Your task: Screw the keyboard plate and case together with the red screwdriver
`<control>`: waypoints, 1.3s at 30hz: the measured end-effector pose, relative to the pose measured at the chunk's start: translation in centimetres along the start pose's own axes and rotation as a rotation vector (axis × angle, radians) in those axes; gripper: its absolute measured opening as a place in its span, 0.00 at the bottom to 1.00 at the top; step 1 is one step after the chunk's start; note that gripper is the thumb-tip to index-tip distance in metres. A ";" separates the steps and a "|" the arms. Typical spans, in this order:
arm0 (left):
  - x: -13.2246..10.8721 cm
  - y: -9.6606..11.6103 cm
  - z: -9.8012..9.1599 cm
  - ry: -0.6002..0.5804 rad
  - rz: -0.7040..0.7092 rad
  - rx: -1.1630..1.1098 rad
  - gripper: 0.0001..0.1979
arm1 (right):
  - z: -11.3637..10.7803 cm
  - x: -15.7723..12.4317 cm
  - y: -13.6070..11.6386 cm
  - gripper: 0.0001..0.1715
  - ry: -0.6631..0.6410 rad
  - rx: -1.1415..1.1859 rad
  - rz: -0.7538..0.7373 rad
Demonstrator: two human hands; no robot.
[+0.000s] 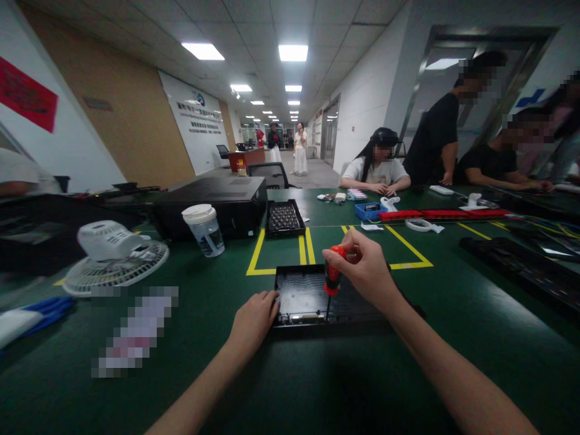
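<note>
A shallow black rectangular casing lies on the green table in front of me, its ribbed inner side facing up. My left hand grips the casing's left edge, with the fingers curled against the rim. In my right hand is a red-and-black screwdriver, held upright by the top of its handle. Its shaft points down into the casing, near a pale metallic strip along the near side. Whether the tip sits on a screw is too small to tell.
Behind the casing, yellow tape marks the table. A black tray, a lidded cup, a large black case and a white fan stand left. A blue bin is further back; several people are nearby.
</note>
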State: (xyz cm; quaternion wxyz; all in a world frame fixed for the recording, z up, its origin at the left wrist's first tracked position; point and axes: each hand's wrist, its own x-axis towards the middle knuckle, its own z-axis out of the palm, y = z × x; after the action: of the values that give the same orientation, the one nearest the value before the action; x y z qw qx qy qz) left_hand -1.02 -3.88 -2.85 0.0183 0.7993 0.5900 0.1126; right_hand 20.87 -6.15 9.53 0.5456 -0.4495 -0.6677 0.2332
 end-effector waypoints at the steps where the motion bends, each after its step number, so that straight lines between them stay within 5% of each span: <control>1: 0.0 0.0 0.1 0.005 0.002 0.002 0.16 | 0.1 0.0 0.0 0.19 0.004 -0.007 -0.002; 20: -0.1 -0.1 0.1 0.012 0.009 0.007 0.16 | 1.7 -1.0 -0.2 0.21 0.255 -0.307 -0.101; 29: 0.0 0.0 0.0 0.010 0.006 0.010 0.16 | 1.9 -0.7 -0.1 0.20 0.285 -0.249 -0.091; 33: -0.1 0.0 -0.2 -0.010 0.001 0.021 0.16 | 1.8 -0.1 0.7 0.12 0.199 0.004 -0.048; 39: -0.1 -0.2 -0.3 -0.021 0.002 0.022 0.16 | 1.3 0.9 2.3 0.07 -0.271 0.699 0.091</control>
State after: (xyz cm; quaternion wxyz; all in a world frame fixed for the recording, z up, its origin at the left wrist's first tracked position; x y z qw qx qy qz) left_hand -1.24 -3.93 -2.65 0.0155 0.8012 0.5902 0.0975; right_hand 20.47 -4.02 7.82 0.5619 -0.2305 -0.5935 0.5281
